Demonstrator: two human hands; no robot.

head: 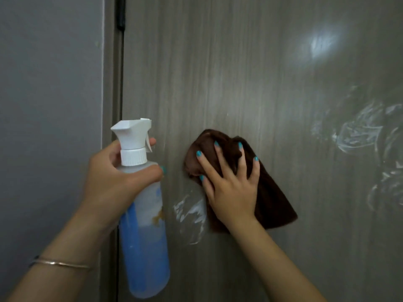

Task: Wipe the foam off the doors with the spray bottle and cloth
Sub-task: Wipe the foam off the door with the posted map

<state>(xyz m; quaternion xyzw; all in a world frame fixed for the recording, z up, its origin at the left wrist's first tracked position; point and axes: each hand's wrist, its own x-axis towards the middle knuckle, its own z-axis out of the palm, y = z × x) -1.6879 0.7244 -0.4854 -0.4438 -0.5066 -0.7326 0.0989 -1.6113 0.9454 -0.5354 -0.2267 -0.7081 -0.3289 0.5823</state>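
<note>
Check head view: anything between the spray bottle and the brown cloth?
Head view: bare door at nozzle height; lower down, a white foam smear lies between the spray bottle and the brown cloth.

- We face a grey-brown wood-grain door (250, 73), upright and filling most of the view; it is the surface carrying everything here.
- A brown cloth (272, 192) lies flat against the door near its middle, bunched at the top.
- White foam smears (192, 214) sit on the door just left of the cloth's lower part.
- More foam streaks (359, 131) spread over the door's right side, well apart from the cloth.
</note>
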